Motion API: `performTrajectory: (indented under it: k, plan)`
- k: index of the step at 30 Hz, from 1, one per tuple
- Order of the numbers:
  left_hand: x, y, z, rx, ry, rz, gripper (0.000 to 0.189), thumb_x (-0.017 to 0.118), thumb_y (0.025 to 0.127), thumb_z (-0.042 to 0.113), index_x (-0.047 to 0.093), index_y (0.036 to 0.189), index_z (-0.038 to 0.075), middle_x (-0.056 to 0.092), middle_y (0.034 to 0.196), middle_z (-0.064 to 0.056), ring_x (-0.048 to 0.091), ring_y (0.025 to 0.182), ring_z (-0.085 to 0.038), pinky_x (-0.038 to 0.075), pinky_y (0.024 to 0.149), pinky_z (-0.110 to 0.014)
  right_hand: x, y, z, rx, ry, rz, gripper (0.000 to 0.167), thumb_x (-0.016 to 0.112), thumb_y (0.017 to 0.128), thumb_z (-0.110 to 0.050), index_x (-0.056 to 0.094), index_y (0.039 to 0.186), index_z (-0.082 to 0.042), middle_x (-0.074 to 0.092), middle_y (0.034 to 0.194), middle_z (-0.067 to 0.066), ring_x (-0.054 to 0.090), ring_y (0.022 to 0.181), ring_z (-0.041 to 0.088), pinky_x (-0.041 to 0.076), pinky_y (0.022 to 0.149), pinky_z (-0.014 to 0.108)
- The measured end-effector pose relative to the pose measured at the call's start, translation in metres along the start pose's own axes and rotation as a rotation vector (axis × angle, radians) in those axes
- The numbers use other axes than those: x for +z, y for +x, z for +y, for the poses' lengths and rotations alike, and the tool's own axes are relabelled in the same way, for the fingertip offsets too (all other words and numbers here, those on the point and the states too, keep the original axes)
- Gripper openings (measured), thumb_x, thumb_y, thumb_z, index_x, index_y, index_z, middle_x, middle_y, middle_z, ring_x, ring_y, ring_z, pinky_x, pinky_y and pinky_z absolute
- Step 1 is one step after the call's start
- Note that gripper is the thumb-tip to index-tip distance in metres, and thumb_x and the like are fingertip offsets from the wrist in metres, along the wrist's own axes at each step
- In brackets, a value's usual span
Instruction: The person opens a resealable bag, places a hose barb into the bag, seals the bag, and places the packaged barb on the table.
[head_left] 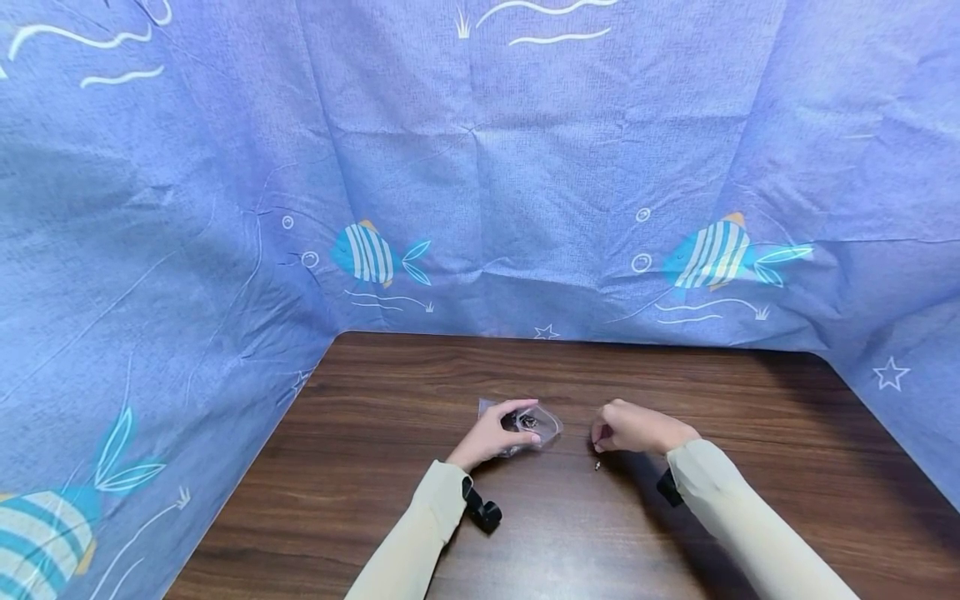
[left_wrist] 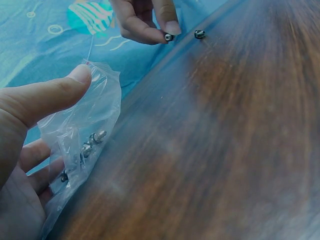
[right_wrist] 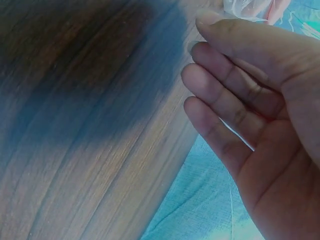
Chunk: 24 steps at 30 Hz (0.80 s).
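My left hand (head_left: 491,435) holds a clear plastic bag (left_wrist: 102,107), its thumb at the bag's mouth and its fingers curved along the far side. Inside the bag lie several small metal pieces (left_wrist: 92,142), shiny and screw-like; their exact kind is too small to tell. To the right, my right hand (head_left: 637,427) pinches one small metal piece (left_wrist: 169,37) between thumb and forefinger, low over the table. A similar loose metal piece (head_left: 597,466) rests on the wood just in front of those fingertips. In the right wrist view the pinched piece is hidden.
The brown wood-grain table (head_left: 360,500) has rounded far corners. A blue cloth (head_left: 540,183) printed with fish hangs behind it and on the left side. Each wrist wears a black strap, the left one with a camera (head_left: 487,515).
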<state>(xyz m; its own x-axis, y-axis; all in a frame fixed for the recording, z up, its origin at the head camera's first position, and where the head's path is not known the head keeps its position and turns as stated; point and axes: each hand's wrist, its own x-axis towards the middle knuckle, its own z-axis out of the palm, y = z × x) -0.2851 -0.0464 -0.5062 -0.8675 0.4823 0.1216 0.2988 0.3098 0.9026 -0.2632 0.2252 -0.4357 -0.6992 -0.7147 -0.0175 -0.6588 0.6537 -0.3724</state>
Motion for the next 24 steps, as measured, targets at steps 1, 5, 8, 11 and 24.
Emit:
performTrajectory:
  k: [1,5,8,11,24]
  plan:
    - [0.0,0.0,0.0,0.0,-0.001,0.0,0.058,0.079,0.08,0.026,0.058,0.134,0.019,0.059,0.133,0.0,0.052,0.123,-0.017,0.037,0.107,-0.036,0.0,0.0,0.0,-0.001,-0.003,0.004,0.008,0.073,0.08,-0.005,0.071,0.076,-0.011,0.067,0.074,-0.009,0.055,0.068,-0.003,0.05,0.062,0.019]
    - [0.0,-0.001,0.001,-0.007,0.002,0.0,0.058,0.079,0.08,0.026,0.058,0.134,0.02,0.059,0.133,0.001,0.052,0.123,-0.016,0.036,0.107,-0.035,-0.002,0.002,-0.002,-0.018,-0.021,0.026,0.006,0.074,0.08,-0.006,0.071,0.078,-0.011,0.067,0.076,-0.008,0.058,0.07,-0.001,0.051,0.064,0.02]
    - [0.0,-0.001,0.001,-0.008,0.004,0.002,0.059,0.079,0.08,0.025,0.058,0.134,0.02,0.059,0.134,0.001,0.052,0.123,-0.016,0.035,0.108,-0.035,-0.003,0.005,-0.004,-0.036,-0.044,0.049,0.005,0.074,0.08,-0.007,0.071,0.078,-0.01,0.067,0.076,-0.007,0.059,0.07,0.0,0.052,0.064,0.02]
    - [0.0,-0.001,0.001,0.002,-0.006,0.007,0.058,0.079,0.08,0.023,0.058,0.134,0.018,0.059,0.134,-0.001,0.053,0.123,-0.018,0.035,0.108,-0.036,-0.005,0.009,-0.005,-0.041,-0.057,0.068,0.004,0.074,0.081,-0.007,0.071,0.079,-0.009,0.068,0.077,-0.004,0.061,0.07,0.003,0.053,0.066,0.021]
    - [-0.003,-0.009,0.024,0.019,-0.007,0.002,0.057,0.077,0.082,0.015,0.056,0.134,0.007,0.059,0.133,-0.011,0.053,0.122,-0.029,0.038,0.106,-0.04,-0.006,0.028,-0.011,-0.086,-0.097,0.12,0.008,0.073,0.082,-0.009,0.069,0.077,-0.013,0.062,0.074,-0.01,0.053,0.067,-0.002,0.05,0.063,0.018]
